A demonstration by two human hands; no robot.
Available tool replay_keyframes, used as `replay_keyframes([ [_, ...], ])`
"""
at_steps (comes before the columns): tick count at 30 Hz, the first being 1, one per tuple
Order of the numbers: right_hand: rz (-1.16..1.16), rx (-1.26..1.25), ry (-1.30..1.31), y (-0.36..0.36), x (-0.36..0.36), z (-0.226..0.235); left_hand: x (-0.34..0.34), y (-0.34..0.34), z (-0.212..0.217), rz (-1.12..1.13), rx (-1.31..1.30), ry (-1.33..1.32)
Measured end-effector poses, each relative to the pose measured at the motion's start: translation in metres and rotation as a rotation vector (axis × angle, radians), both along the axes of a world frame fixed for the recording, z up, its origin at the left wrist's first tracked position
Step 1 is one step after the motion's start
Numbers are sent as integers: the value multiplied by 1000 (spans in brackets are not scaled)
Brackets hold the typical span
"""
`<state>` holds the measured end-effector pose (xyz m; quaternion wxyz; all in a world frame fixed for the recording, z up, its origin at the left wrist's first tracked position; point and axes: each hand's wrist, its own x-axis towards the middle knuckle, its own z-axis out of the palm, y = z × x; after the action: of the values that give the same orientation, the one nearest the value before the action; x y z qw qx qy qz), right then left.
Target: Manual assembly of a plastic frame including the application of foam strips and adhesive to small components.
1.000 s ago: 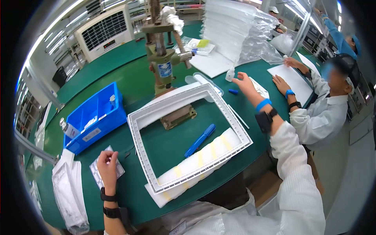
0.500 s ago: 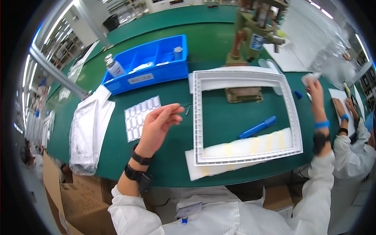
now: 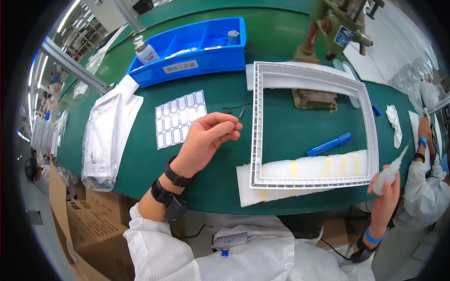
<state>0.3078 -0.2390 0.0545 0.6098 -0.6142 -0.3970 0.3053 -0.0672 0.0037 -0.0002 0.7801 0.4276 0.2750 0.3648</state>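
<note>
My right hand is wrapped round a small white squeeze bottle, at the lower right corner of a white rectangular frame. The bottle's thin nozzle tilts up and away. My left hand is raised left of the frame, its thumb and fingers pinched together. Whatever may be between those fingertips is hidden. Just beyond them lies a small dark grey pin-like piece. A sheet of blank, blue-edged labels lies partly behind the left hand. Inside the frame's opening rests a blue marker.
White foam strips lie under the frame. A blue divided bin with a pump bottle stands beyond. A green press rises behind the frame. Bagged parts sit left; a crumpled white cloth and a co-worker's arms are right.
My right hand has come back toward me from beyond the frame's right side, with the squeeze bottle now plainly in it. My left hand stays pinched. The whole view has shifted.
</note>
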Motion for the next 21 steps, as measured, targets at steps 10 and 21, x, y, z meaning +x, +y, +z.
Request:
replay_keyframes([
  [10,109,-53,82,-24,-55,-28,9,-10,1,127,258,269],
  [21,26,-27,-41,-46,-59,-44,16,-18,2,73,269,369],
])
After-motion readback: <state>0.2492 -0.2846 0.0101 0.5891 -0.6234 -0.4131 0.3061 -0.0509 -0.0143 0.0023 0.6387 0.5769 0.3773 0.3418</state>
